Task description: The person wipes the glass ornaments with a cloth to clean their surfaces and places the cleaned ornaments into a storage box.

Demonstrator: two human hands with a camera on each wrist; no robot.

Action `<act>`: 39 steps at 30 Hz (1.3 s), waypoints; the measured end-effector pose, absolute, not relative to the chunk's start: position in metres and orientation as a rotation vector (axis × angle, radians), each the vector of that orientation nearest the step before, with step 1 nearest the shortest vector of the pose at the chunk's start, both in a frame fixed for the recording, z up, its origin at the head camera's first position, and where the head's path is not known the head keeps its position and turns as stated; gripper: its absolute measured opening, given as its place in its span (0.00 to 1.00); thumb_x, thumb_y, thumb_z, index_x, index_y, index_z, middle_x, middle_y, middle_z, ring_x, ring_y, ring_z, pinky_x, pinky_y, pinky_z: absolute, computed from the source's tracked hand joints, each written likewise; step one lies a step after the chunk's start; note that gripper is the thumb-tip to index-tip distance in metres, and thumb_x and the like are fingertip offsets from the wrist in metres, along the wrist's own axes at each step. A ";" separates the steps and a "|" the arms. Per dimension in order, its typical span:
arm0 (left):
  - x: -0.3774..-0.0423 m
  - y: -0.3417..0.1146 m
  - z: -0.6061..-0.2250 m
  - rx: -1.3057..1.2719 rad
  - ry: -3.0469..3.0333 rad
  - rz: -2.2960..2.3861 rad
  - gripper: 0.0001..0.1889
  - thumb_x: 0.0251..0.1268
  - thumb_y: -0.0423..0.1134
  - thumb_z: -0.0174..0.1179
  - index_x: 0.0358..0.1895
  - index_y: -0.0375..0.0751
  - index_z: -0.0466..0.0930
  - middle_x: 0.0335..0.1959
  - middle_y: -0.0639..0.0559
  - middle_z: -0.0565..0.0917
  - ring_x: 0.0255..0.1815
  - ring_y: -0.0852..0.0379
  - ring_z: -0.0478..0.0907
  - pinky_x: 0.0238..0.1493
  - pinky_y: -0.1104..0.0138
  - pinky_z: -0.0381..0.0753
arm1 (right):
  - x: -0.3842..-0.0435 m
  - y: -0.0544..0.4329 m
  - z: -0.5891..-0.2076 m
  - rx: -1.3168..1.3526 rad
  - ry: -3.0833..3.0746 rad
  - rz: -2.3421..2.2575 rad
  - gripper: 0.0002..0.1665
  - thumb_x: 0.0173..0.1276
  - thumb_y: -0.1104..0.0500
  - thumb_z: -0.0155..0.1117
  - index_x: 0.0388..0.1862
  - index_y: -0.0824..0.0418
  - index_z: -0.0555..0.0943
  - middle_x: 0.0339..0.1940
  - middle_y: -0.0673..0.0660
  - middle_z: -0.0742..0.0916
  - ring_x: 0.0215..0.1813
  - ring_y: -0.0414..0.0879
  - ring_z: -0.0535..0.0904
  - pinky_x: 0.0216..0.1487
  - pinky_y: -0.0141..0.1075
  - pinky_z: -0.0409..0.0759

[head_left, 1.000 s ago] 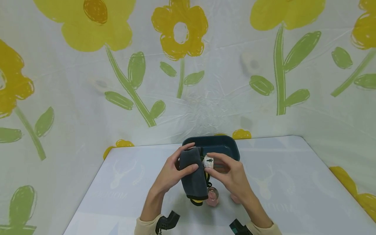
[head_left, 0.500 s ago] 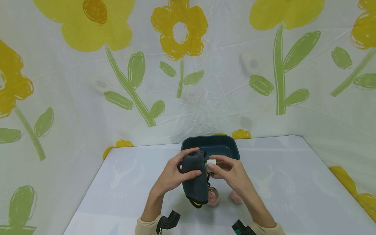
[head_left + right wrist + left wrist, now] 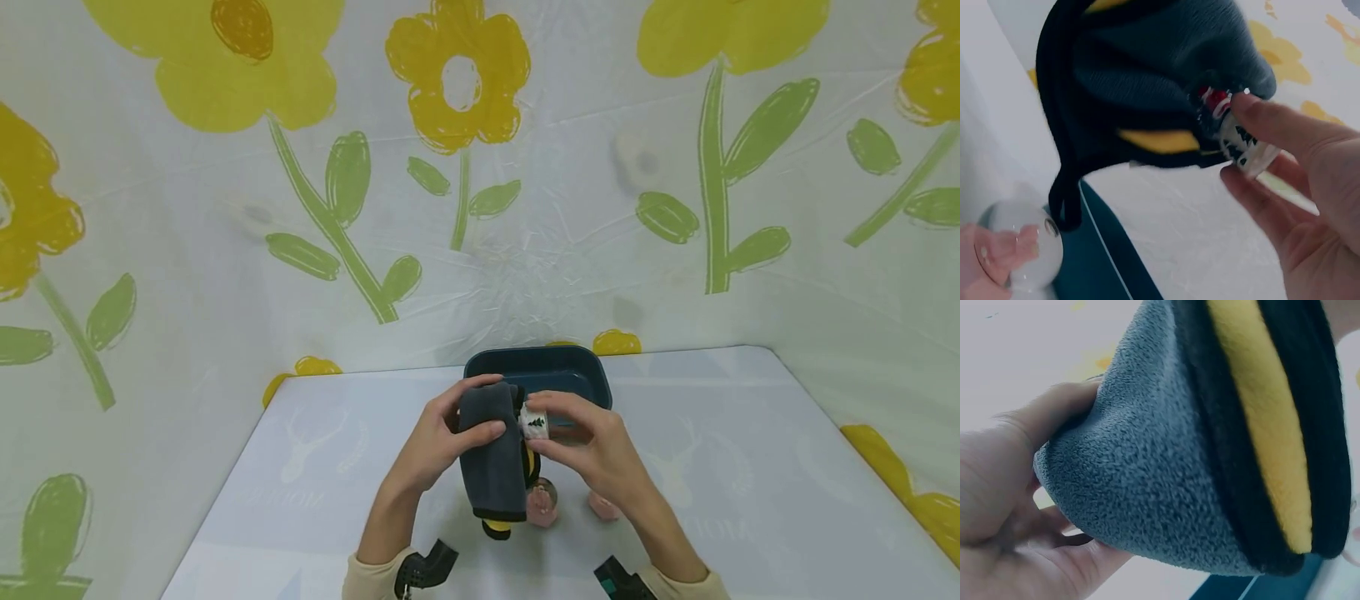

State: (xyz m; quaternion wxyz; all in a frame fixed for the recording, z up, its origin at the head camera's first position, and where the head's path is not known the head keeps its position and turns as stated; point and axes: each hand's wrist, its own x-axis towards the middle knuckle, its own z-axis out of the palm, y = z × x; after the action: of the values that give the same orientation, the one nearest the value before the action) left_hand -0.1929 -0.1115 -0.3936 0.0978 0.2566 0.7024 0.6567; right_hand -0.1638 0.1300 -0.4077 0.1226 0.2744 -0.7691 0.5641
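Observation:
My left hand (image 3: 429, 446) grips a folded fleece cloth (image 3: 491, 471), grey outside and yellow inside with black edging; it curves between thumb and fingers in the left wrist view. My right hand (image 3: 596, 442) pinches a small snow globe by its white base (image 3: 535, 423), which bears a dark tree print. In the right wrist view the globe's clear dome (image 3: 1215, 103), with something red inside, is up against the cloth's fold. The cloth hides part of the dome. A black loop (image 3: 1066, 203) hangs from the cloth's edge.
A dark teal tray (image 3: 604, 387) stands on the white table (image 3: 712, 467) behind my hands. Nearer me, below the cloth, is a snow globe with a pink base (image 3: 542, 507). Another pink object (image 3: 602, 506) lies beside it, partly behind my right forearm.
The snow globe has turned in my right fingers: its tree print faced away half a second ago and shows again now. The cloth has shifted slightly, showing more yellow along its lower edge.

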 end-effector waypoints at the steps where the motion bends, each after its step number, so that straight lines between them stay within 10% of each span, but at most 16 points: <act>1: -0.193 -0.112 -0.394 0.748 2.067 1.949 0.29 0.66 0.35 0.62 0.69 0.52 0.68 0.55 0.38 0.77 0.46 0.48 0.84 0.46 0.58 0.85 | -0.164 0.130 -0.408 0.831 -2.230 1.615 0.27 0.58 0.60 0.74 0.58 0.51 0.81 0.59 0.53 0.84 0.60 0.41 0.81 0.48 0.33 0.84; 17: -0.188 -0.110 -0.387 0.710 2.122 1.962 0.29 0.65 0.37 0.63 0.68 0.56 0.69 0.55 0.40 0.78 0.46 0.48 0.83 0.47 0.59 0.84 | -0.172 0.129 -0.410 1.088 -2.047 1.254 0.34 0.48 0.72 0.77 0.57 0.57 0.81 0.59 0.58 0.83 0.61 0.43 0.80 0.53 0.28 0.81; 39: -0.192 -0.104 -0.398 0.790 2.246 1.898 0.31 0.61 0.37 0.67 0.67 0.64 0.70 0.61 0.48 0.76 0.49 0.49 0.81 0.47 0.61 0.84 | -0.170 0.129 -0.406 0.349 -2.513 1.669 0.22 0.64 0.44 0.69 0.55 0.47 0.83 0.49 0.52 0.89 0.46 0.43 0.87 0.43 0.31 0.83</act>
State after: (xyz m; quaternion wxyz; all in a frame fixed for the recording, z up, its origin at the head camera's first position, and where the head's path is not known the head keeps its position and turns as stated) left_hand -0.1924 -0.1039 -0.3977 0.0482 0.2591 0.7368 0.6226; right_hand -0.1701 0.1294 -0.4055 0.0523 0.1148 -0.8265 0.5487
